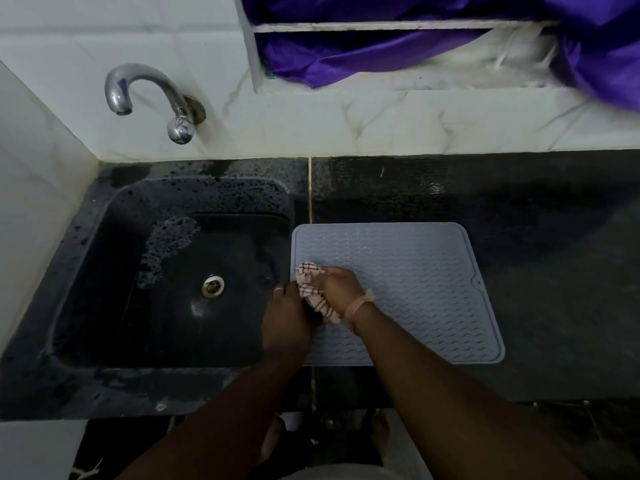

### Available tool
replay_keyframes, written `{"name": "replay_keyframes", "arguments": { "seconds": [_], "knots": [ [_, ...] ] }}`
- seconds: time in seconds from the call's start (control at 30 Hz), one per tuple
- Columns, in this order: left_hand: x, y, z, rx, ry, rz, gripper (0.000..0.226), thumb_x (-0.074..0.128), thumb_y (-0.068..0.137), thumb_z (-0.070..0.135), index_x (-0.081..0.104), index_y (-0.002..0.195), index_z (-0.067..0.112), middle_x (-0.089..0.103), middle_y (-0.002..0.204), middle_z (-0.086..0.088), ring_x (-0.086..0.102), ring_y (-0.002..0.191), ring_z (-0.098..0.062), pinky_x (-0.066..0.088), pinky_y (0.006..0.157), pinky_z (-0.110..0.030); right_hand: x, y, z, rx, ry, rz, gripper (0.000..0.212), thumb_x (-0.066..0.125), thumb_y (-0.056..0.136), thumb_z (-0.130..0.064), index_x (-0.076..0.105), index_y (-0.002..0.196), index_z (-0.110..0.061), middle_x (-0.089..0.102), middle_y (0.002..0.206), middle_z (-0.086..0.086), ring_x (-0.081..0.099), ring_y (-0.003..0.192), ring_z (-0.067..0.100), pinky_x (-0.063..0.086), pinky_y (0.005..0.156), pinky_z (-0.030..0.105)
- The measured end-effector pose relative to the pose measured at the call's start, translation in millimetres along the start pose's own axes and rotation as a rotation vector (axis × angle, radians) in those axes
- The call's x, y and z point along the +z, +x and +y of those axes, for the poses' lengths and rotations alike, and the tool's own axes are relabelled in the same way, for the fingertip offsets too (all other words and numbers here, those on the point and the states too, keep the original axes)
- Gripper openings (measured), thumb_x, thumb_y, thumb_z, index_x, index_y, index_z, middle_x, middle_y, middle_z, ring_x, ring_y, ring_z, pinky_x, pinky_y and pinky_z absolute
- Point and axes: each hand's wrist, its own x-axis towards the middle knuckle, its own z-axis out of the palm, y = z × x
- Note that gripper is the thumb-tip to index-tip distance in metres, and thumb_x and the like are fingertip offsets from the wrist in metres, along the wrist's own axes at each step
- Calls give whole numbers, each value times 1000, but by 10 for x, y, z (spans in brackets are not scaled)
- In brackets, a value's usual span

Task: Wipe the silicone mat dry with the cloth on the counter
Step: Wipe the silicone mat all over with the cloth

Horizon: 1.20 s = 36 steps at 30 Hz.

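A grey silicone mat (415, 282) with a wavy ribbed surface lies flat on the dark counter, just right of the sink. A bunched white cloth with red checks (311, 289) sits on the mat's left part. My right hand (341, 285) grips the cloth from above, fingers curled over it. My left hand (285, 318) is at the mat's left edge, against the cloth's lower end; whether it grips the cloth is hidden by the back of the hand.
A dark sink (166, 271) with a metal drain (212, 286) lies left of the mat. A chrome tap (149, 95) juts from the tiled wall. Purple fabric (381, 57) fills a wall niche above. The dark counter (554, 237) extends right.
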Motion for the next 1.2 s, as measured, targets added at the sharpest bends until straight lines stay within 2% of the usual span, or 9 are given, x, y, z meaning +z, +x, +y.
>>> {"name": "replay_keyframes", "arguments": {
  "seconds": [0.17,0.3,0.43,0.5,0.57,0.67,0.77,1.03,1.2],
  "knots": [
    [23,17,57,-59,73,-126,68,80,77,45,50,133,19,49,131,-6,53,119,-24,51,96,-42,-414,-61,52,43,404,30,20,65,86,-16,76,102,-11,77,100,11,74,89,26,60,79,38],
    [69,37,179,25,275,-86,62,74,82,36,51,136,17,46,139,-8,46,122,-28,45,101,-40,-1050,-170,73,-33,498,235,18,63,88,-6,76,98,-13,78,97,3,75,82,13,58,65,21],
    [128,66,298,96,217,-164,45,58,85,9,59,130,13,53,131,-9,50,116,-28,49,96,-38,-1729,-273,185,-81,245,570,12,75,83,-22,77,94,-16,77,90,-4,72,78,10,56,69,20],
    [132,78,307,100,204,-178,46,56,85,5,60,130,12,54,130,-10,52,115,-28,51,95,-39,-1962,-296,276,-113,158,715,17,73,88,-26,74,93,-9,74,80,0,70,76,17,56,72,29],
    [130,92,292,114,217,-176,46,57,84,5,61,130,12,55,130,-10,55,113,-28,52,94,-39,-2141,-291,348,-138,-74,812,17,66,92,-26,70,94,-9,72,85,8,68,83,28,56,82,39],
    [136,107,303,121,236,-190,48,61,84,7,61,132,12,55,131,-9,56,114,-28,51,95,-38,-2222,-268,377,-125,-442,804,27,59,95,-28,70,107,-7,71,107,17,66,102,37,53,94,43],
    [138,119,320,113,260,-186,49,62,85,7,61,133,14,54,132,-7,55,116,-27,51,95,-37,-2094,-235,337,-157,-664,797,28,59,95,-29,69,105,-5,71,101,19,66,94,37,52,83,36],
    [147,147,296,130,300,-161,51,66,86,8,61,135,19,56,131,-4,57,115,-25,54,93,-38,-1836,-231,241,-185,-818,735,20,56,91,-20,65,97,-4,69,94,15,64,86,33,44,66,30],
    [149,134,283,129,295,-150,52,68,85,9,61,135,21,56,131,-3,56,115,-24,55,91,-38,-1500,-219,209,-249,-788,609,21,55,89,-22,65,97,-6,69,93,12,63,87,28,52,71,32]
  ]
}}
